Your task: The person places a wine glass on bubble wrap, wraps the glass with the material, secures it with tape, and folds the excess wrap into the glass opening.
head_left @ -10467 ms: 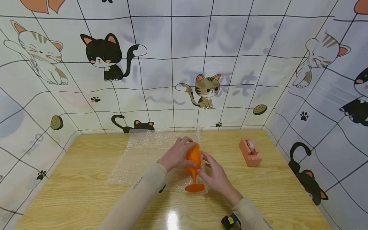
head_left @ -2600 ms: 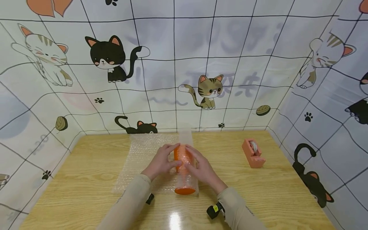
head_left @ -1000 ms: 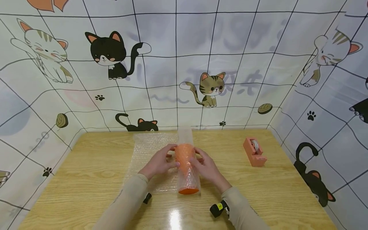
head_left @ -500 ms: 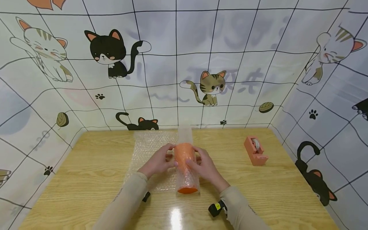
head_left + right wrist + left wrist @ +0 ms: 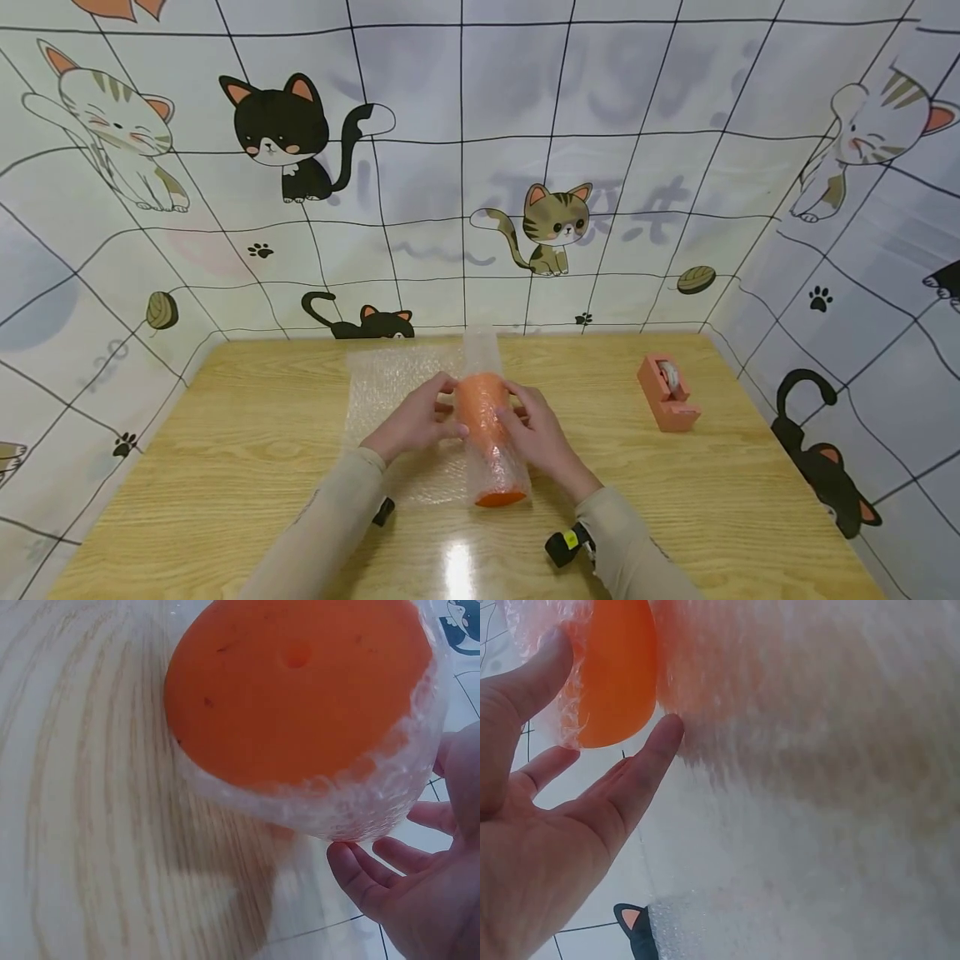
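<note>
Orange goblet at middle of table, rolled in bubble wrap — base bare, flat length looks left to roll. I see left hand and right hand curled round its sides — tape dispenser well apart.

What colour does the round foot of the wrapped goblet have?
Orange, with small dark marks; the foot shows best in the right wrist view.
</note>
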### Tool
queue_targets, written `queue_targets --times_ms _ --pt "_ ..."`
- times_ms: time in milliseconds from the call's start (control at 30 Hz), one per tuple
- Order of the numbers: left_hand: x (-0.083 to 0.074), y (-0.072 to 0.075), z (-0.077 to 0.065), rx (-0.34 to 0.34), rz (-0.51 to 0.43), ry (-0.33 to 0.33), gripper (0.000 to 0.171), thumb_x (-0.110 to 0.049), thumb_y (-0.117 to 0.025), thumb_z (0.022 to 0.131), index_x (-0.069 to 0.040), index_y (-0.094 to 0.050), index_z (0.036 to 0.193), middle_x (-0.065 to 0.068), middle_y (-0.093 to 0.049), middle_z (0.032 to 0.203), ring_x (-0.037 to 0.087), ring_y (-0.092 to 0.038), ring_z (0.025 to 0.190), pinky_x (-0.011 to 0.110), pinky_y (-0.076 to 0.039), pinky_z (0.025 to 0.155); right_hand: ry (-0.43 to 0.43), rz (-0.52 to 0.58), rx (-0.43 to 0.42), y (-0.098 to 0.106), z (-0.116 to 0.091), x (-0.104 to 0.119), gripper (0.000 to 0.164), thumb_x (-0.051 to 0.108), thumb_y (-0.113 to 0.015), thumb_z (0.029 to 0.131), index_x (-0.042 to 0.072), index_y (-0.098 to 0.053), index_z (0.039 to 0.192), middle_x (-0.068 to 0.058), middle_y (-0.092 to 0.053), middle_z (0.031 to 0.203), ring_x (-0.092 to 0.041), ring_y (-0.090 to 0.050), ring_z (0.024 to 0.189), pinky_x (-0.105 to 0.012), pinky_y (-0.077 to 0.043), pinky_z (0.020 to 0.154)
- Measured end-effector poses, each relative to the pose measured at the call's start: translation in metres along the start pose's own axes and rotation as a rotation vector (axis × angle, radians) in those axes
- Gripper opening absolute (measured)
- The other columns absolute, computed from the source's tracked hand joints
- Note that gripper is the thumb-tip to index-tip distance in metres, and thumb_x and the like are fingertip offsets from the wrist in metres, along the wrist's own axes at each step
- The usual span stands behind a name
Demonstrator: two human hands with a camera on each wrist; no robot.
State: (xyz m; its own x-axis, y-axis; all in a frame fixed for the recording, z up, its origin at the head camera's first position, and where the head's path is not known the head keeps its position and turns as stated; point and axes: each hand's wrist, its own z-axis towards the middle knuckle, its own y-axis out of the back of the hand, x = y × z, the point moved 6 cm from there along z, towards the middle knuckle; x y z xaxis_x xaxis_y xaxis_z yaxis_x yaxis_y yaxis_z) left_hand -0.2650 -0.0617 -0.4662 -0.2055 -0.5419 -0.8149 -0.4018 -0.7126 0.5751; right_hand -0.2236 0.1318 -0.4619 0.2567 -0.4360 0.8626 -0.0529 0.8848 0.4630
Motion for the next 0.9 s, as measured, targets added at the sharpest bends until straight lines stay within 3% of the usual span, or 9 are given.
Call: queue_targets --times_ms 133,333,500,700,900 --pt "-0.005 -0.002 0.000 0.019 -0.020 0.008 0.057 -0.014 -0.085 0.086 -0.013 -0.050 0.130 0.014 -0.053 0.146 0.038 -0.062 0.126 0.047 -0.056 0.100 0.021 0.007 -0.017 0.004 -0.001 0.001 0.046 0.013 -0.062 0.103 0.001 -0.052 0.147 -0.026 -0.054 0.134 -0.039 -0.069 0.101 -0.046 -0.062 0.081" --pt "-0.003 -0.009 0.001 0.032 -0.047 0.010 0.055 -0.011 -0.085 0.085 -0.012 -0.050 0.128 0.015 -0.056 0.143 0.037 -0.061 0.128 0.047 -0.055 0.102 -0.067 0.017 0.010 0.007 -0.002 -0.002 0.056 0.020 -0.070 0.099 0.009 -0.051 0.150 -0.019 -0.050 0.140 -0.028 -0.063 0.099 -0.038 -0.059 0.078" --pt "0.003 -0.011 0.000 0.022 -0.048 0.006 0.055 -0.011 -0.086 0.084 -0.012 -0.050 0.125 0.015 -0.062 0.137 0.034 -0.064 0.123 0.046 -0.057 0.098 -0.092 -0.001 0.022 0.005 0.000 -0.003 0.059 0.023 -0.074 0.096 0.014 -0.053 0.150 -0.019 -0.048 0.139 -0.028 -0.061 0.099 -0.038 -0.058 0.074" --pt "0.003 -0.005 -0.006 -0.047 0.057 0.040 0.065 -0.021 -0.091 0.079 -0.010 -0.054 0.131 0.014 -0.066 0.124 0.029 -0.068 0.107 0.046 -0.058 0.091 -0.133 -0.033 0.009 0.000 0.003 0.000 0.062 0.025 -0.078 0.092 0.020 -0.054 0.149 -0.016 -0.047 0.137 -0.027 -0.059 0.102 -0.035 -0.058 0.070" --pt "-0.001 0.005 -0.013 -0.101 0.141 0.037 0.078 -0.026 -0.092 0.079 -0.007 -0.053 0.144 0.010 -0.058 0.137 0.028 -0.062 0.115 0.045 -0.056 0.094 -0.133 -0.047 0.012 -0.004 0.005 0.006 0.060 0.028 -0.079 0.093 0.020 -0.055 0.147 -0.014 -0.047 0.134 -0.026 -0.056 0.102 -0.035 -0.057 0.069"
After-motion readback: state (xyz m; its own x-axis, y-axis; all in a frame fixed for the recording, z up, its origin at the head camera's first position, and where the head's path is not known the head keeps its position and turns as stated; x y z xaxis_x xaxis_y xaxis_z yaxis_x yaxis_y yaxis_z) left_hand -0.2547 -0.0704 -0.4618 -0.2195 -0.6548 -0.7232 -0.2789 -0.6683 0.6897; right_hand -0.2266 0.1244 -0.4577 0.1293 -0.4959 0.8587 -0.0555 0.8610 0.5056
